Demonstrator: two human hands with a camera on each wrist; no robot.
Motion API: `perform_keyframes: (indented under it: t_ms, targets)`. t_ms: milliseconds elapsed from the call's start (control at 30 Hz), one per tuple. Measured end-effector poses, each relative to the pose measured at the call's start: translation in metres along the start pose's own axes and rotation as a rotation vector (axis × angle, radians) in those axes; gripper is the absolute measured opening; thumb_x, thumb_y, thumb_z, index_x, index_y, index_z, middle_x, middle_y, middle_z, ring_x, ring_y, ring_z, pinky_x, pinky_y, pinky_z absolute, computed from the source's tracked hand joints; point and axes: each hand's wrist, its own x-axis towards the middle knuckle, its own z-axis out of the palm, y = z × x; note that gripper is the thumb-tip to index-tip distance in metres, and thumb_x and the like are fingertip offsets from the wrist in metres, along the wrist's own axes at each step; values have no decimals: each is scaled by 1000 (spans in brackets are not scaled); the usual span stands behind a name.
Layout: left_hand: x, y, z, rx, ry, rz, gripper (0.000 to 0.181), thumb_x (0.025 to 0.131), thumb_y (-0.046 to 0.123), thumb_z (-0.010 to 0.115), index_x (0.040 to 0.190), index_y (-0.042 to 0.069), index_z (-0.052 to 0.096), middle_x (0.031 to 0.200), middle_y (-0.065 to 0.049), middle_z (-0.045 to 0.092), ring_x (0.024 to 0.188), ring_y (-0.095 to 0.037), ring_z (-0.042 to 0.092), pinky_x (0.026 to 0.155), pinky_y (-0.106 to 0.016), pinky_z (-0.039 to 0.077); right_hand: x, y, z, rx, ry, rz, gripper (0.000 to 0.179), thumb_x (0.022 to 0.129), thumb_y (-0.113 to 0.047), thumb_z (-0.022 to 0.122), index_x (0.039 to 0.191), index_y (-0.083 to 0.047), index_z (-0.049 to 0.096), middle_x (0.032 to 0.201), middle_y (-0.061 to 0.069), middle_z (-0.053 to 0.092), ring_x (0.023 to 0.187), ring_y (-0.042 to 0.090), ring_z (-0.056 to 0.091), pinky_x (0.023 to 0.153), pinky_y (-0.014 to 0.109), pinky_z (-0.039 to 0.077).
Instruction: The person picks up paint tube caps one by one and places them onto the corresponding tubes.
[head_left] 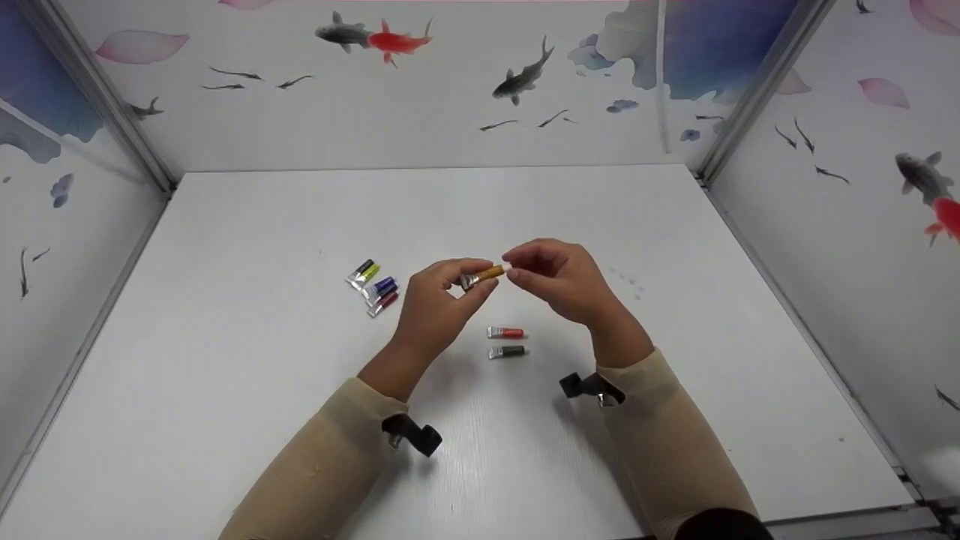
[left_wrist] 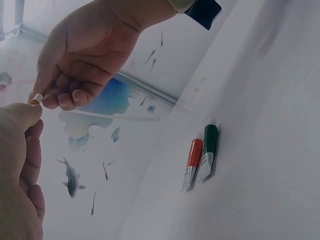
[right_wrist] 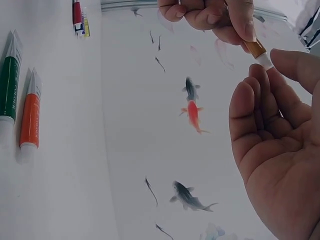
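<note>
Up over the table, my left hand (head_left: 439,300) pinches a small ochre paint tube (head_left: 489,274) between thumb and fingers. The tube's silver end points back toward the left palm. Its white cap (right_wrist: 265,61) faces my right hand (head_left: 566,283), whose thumb and fingertips close in on either side of it. The right hand's other fingers are loosely curled in the right wrist view. Below the hands, an orange-red paint tube (head_left: 510,333) and a dark green paint tube (head_left: 511,351) lie side by side on the table, both with caps pointing right.
Left of my left hand lies a cluster of more paint tubes: black (head_left: 364,266), yellow (head_left: 370,274), blue-violet (head_left: 383,286) and dark red (head_left: 385,301). The white table (head_left: 247,247) is bounded by printed panels (head_left: 420,112) at the back and both sides.
</note>
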Motion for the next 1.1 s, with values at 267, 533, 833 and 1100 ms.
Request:
perform_keyframes:
  t_ms: [267, 533, 833, 1100]
  targets:
    - [0, 1, 0, -16, 5, -3, 23, 98, 34, 79, 120, 25, 81, 110, 9, 78, 98, -10, 65, 86, -42, 61, 1, 1, 1, -98, 5, 26, 15, 102, -22, 74, 113, -13, 80, 100, 3, 76, 83, 19, 71, 73, 25, 59]
    - [0, 0, 2, -9, 13, -2, 22, 99, 33, 79, 119, 24, 81, 111, 10, 78, 98, -10, 64, 84, -41, 60, 2, -3, 3, -123, 1, 50, 15, 104, -22, 72, 113, -13, 79, 102, 6, 77, 86, 19, 72, 75, 26, 59]
    - [4, -4, 3, 32, 19, 33, 22, 99, 34, 79, 119, 26, 81, 109, 12, 77, 96, -7, 64, 79, -27, 56, 3, 0, 2, -110, -4, 43, 14, 104, -21, 72, 113, -13, 78, 99, 15, 75, 85, 32, 69, 70, 24, 54]
    - [5, -5, 4, 49, 20, 57, 20, 99, 32, 79, 118, 26, 81, 108, 12, 77, 97, -5, 64, 84, -29, 57, 3, -2, 2, -145, -7, 93, 15, 105, -25, 71, 114, -16, 78, 97, 8, 75, 86, 26, 70, 73, 27, 57]
